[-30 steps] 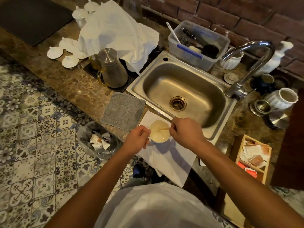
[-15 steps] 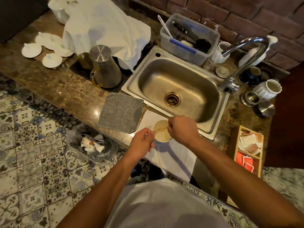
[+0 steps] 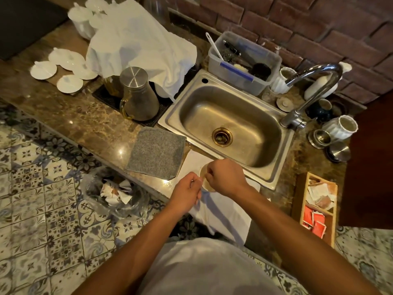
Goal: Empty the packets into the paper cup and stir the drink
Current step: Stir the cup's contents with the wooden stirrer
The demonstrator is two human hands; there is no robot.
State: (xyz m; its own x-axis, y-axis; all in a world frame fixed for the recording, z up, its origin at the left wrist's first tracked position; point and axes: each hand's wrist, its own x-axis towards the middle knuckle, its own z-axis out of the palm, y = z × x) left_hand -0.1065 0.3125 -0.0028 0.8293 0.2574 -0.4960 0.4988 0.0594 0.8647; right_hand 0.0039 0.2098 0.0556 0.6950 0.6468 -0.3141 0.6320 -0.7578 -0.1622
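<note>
the paper cup [image 3: 204, 179] stands on a white cloth [image 3: 225, 211] at the counter's near edge, at 6 o'clock from the sink [image 3: 229, 122]; the left hand [image 3: 187, 193] curls around its 9 o'clock side; the right hand [image 3: 225, 176] is closed over its mouth, fingers pinched, though on what i cannot tell; a grey mat [image 3: 156, 153] lies at 10 o'clock from the cup

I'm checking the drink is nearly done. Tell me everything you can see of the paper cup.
The paper cup is pale, round and upright on a white sheet at the counter's front edge, just before the sink. It holds light brown liquid. The left hand grips its near side; the right hand is closed above it, hiding most of the rim. Any stirrer is too hidden to make out.
</note>
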